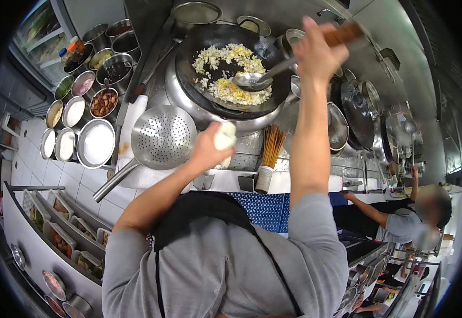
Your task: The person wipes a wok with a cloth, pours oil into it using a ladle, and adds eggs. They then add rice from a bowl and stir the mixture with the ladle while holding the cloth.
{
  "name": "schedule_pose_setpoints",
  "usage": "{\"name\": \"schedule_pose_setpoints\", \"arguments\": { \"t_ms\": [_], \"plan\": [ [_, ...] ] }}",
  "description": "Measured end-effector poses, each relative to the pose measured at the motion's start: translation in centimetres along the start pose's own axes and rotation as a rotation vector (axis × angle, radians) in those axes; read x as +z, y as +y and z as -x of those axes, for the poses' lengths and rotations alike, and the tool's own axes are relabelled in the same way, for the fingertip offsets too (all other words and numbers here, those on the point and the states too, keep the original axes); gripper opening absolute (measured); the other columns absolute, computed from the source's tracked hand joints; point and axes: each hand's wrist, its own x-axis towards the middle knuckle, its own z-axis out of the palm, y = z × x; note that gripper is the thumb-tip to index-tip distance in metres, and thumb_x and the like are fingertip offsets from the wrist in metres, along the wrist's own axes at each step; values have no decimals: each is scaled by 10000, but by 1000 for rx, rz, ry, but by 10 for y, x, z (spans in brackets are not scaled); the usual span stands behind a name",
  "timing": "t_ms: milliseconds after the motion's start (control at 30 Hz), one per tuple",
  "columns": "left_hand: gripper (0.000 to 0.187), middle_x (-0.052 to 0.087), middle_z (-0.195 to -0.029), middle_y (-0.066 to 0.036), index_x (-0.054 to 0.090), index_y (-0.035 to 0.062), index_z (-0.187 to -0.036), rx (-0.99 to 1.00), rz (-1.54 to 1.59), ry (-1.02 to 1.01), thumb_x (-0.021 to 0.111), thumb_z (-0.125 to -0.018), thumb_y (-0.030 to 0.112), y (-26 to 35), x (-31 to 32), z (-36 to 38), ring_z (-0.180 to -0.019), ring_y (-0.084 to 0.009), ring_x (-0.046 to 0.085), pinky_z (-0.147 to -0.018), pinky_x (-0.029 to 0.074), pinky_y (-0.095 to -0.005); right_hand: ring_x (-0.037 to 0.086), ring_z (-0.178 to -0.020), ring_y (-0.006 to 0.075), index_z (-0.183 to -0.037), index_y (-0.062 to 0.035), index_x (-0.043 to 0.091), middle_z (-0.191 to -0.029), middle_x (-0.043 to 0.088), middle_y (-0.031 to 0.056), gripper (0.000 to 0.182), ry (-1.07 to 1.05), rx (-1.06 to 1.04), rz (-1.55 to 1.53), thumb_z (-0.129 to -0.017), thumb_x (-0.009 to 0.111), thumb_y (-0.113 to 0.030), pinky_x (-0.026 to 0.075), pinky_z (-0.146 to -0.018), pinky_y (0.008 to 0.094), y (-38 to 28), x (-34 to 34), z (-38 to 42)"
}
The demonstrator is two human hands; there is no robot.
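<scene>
Ladle (252, 80): long handle, bowl resting low in the wok among the rice, handle running up and right to the right hand.
Right hand (315, 50): clenched round the ladle's wooden grip, raised above the wok's right rim, arm stretched out.
Left hand (212, 148): clasped round a white cloth (225, 137), held at the wok's near edge.
Wok (231, 69): dark, sitting in a round steel ring on the stove; holds fried rice with egg (231, 71), spread in a ring, bare dark metal in the middle.
Strainer (163, 137): perforated steel scoop lying just left of the left hand, on a white board, handle pointing down-left.
Chopsticks (271, 148): bundle standing upright in a holder just right of the left hand, against the front edge of the stove.
Seasoning bowls (96, 100): cluster of steel bowls on the surface to the left, several with white contents, one with brown pieces.
Trays (61, 233): row of small containers in a rack low on the left.
Pots (358, 106): more pans and lids along the right side of the stove.
Other person (400, 217): at lower right, arm reaching up toward the surface; their hands too small to read.
</scene>
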Motion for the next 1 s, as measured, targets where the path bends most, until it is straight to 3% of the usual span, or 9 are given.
{"name": "schedule_pose_setpoints", "arguments": {
  "t_ms": [33, 167, 333, 467, 533, 733, 800, 900, 1000],
  "plan": [
    [449, 678, -880, -138, 593, 10, -1056, -112, 253, 191, 764, -741, 281, -23, 10, -2, -796, -277, 690, -715, 552, -330, 393, -360, 82, -620, -88, 445, -473, 433, -13, 330, -13, -10, -100, -825, 705, -72, 311, -342, 252, -7, -7, 10],
    [525, 661, -904, -73, 573, 75, -1082, -704, 892, 91, 516, -897, 562, -23, -1, -59, -765, -209, 677, -597, 579, -386, 440, -366, 105, -635, -82, 425, -493, 452, 5, 316, 83, -127, 73, -807, 685, -30, 361, -351, 265, 111, -22, 15],
    [365, 649, -881, -61, 578, 112, -1065, -838, 924, -27, 574, -890, 433, -32, -1, -88, -721, -229, 659, -580, 571, -397, 446, -373, 95, -660, -71, 499, -522, 510, 25, 259, 106, -37, 147, -799, 716, -48, 353, -347, 249, 20, -17, -25],
    [283, 641, -862, -118, 571, 48, -1046, -858, 1045, 69, 623, -875, 268, -71, 29, -128, -686, -288, 640, -521, 557, -412, 437, -424, 111, -743, -57, 490, -609, 541, 39, 271, 409, -96, -34, -753, 752, -127, 383, -366, 268, 106, -42, 26],
    [221, 636, -851, -116, 570, 51, -1022, -875, 972, 177, 579, -898, 233, -43, 27, -117, -673, -261, 635, -487, 540, -397, 455, -389, 134, -728, -71, 470, -543, 504, 33, 229, 285, -44, -37, -770, 695, -58, 394, -364, 287, 115, -21, 22],
    [170, 610, -823, -83, 532, 77, -1011, -906, 1075, 153, 492, -943, 227, 88, -12, -49, -653, -224, 606, -466, 498, -377, 352, -365, 112, -704, -111, 451, -491, 393, -17, 235, -68, 202, -154, -818, 650, -58, 323, -361, 285, -89, 16, -28],
    [142, 604, -853, -82, 526, 96, -1001, -880, 1065, 133, 499, -921, 210, 74, -11, -47, -685, -236, 595, -527, 503, -388, 356, -340, 92, -726, -131, 461, -485, 391, -50, 219, -29, 289, -141, -824, 653, -93, 304, -309, 265, -54, 9, -29],
    [149, 615, -928, -84, 532, 110, -999, -744, 1072, 149, 517, -854, 141, -6, 11, -39, -748, -251, 607, -598, 517, -404, 408, -353, 146, -728, -101, 472, -500, 415, 4, 193, 278, 59, -51, -812, 643, -75, 349, -335, 293, 43, 14, -44],
    [175, 626, -956, -89, 539, 122, -1007, -841, 1106, 160, 500, -836, 121, 4, 20, 22, -784, -257, 632, -599, 526, -397, 375, -350, 155, -731, -90, 490, -503, 395, 1, 163, 200, 222, 41, -796, 640, -101, 333, -332, 313, -16, 20, -79]
  ]
}}
